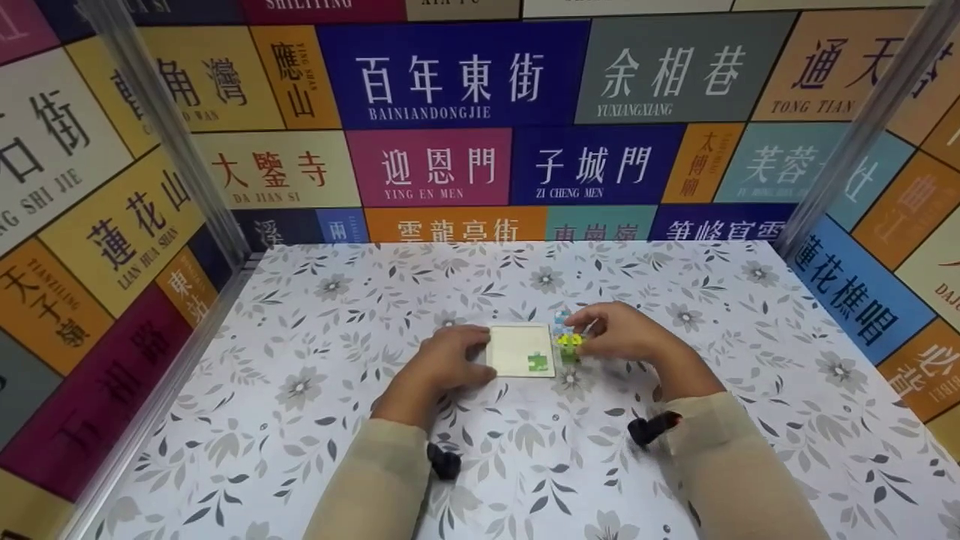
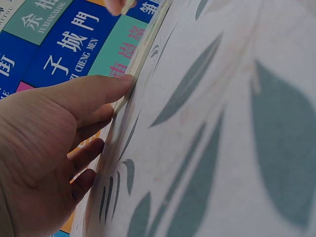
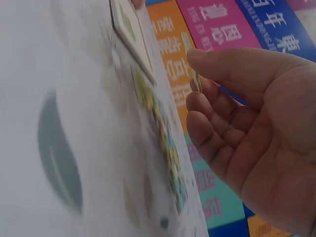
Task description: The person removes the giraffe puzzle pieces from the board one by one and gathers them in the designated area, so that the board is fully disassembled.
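A square, cream puzzle tray [image 1: 517,346] lies flat on the table, with one green jigsaw piece [image 1: 538,362] in its near right corner. My left hand [image 1: 444,361] grips the tray's left side, the thumb on its edge in the left wrist view. Just right of the tray, my right hand [image 1: 630,334] pinches a thin jigsaw piece [image 3: 186,42] between thumb and fingers, seen edge-on and raised off the table. Below it, more colourful loose pieces [image 3: 160,131] lie beside the tray; the hand partly hides them in the head view.
A white cloth with grey flowers and leaves covers the table [image 1: 300,450]. Panels with coloured street-name signs [image 1: 450,82] rise at the back and both sides, with clear corner posts [image 1: 176,135]. Each wrist carries a small black camera [image 1: 444,461].
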`<state>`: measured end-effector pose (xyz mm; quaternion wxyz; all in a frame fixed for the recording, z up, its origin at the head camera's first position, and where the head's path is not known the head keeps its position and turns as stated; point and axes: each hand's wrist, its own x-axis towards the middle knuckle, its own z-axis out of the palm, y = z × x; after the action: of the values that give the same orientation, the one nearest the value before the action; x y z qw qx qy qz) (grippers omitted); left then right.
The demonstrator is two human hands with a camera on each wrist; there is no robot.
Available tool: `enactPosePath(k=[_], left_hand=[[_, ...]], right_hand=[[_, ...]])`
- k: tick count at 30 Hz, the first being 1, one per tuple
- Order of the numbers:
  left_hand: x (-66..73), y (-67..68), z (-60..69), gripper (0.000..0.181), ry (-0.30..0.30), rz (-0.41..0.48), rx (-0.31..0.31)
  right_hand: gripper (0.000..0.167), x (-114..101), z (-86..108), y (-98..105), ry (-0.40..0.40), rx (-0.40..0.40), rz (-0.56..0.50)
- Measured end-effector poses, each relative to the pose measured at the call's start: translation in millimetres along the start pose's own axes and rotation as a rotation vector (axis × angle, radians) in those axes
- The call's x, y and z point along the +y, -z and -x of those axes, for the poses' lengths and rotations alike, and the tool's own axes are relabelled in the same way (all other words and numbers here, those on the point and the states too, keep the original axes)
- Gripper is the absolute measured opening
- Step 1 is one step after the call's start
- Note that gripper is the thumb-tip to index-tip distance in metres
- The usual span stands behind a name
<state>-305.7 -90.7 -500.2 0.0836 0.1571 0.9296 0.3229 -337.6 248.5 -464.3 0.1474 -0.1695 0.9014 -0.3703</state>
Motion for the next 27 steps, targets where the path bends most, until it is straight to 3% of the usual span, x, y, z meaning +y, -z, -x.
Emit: enactPosePath(k=[7,14,23,27], left_hand=[[1.1,0.8,-0.2,0.069,0.011,-0.002,-0.007],[2.7,1.5,0.9,0.069,0.045,0.011,-0.015],[1.6,0.9,0.6,0.069,0.039,0.002,-0.022],[0.2,0.4,1.1,0.068,0.001,-0.005,-0.004]], right_hand=[[0.052,25.5,10.7,17.1,-0.043,0.047,0.019],[0.054,29.7,11.2,16.8,-0.065,-0.002,-0.006],[0.05,36.7,11.2,13.4,-0.018,-0.032,0.015],[0.049,38.8,10.2,12.0,-0.017,-0.043,0.02]])
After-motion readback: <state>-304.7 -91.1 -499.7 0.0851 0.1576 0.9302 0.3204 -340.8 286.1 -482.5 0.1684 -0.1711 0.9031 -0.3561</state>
